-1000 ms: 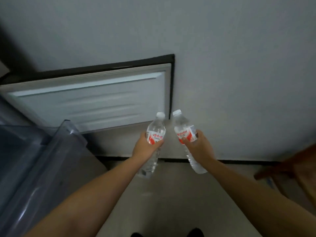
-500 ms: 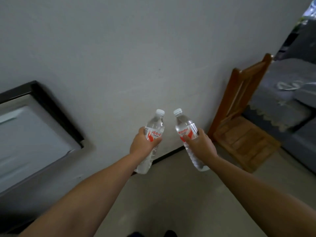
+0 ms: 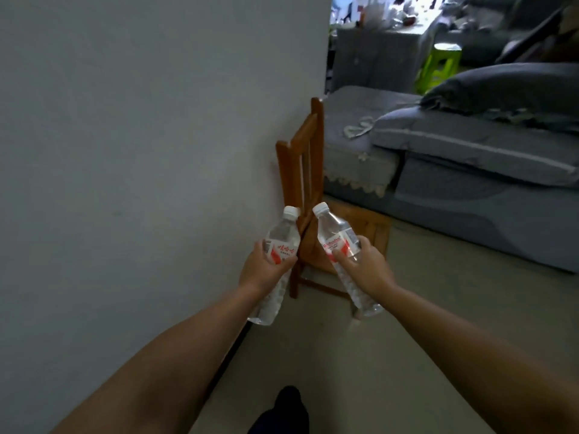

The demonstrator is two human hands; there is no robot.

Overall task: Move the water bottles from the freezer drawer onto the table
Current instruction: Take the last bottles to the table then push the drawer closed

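Note:
I hold two clear water bottles with white caps and red-and-white labels out in front of me, caps tilted toward each other. My left hand (image 3: 262,270) is closed around the middle of the left bottle (image 3: 282,234). My right hand (image 3: 366,267) grips the right bottle (image 3: 333,231) at its label. The bottles are a little apart and do not touch. The freezer drawer and any table are out of view.
A grey wall (image 3: 141,151) fills the left half. A wooden chair (image 3: 305,158) stands against it just beyond the bottles. A grey sofa (image 3: 470,170) with cushions lies at the right, a green stool (image 3: 438,67) farther back. Pale floor (image 3: 391,355) runs ahead; my shoe (image 3: 286,408) shows below.
My view has swung right: the open freezer door and drawer have left the frame, and the chair and sofa have come in. Both hands keep the same grip on the bottles.

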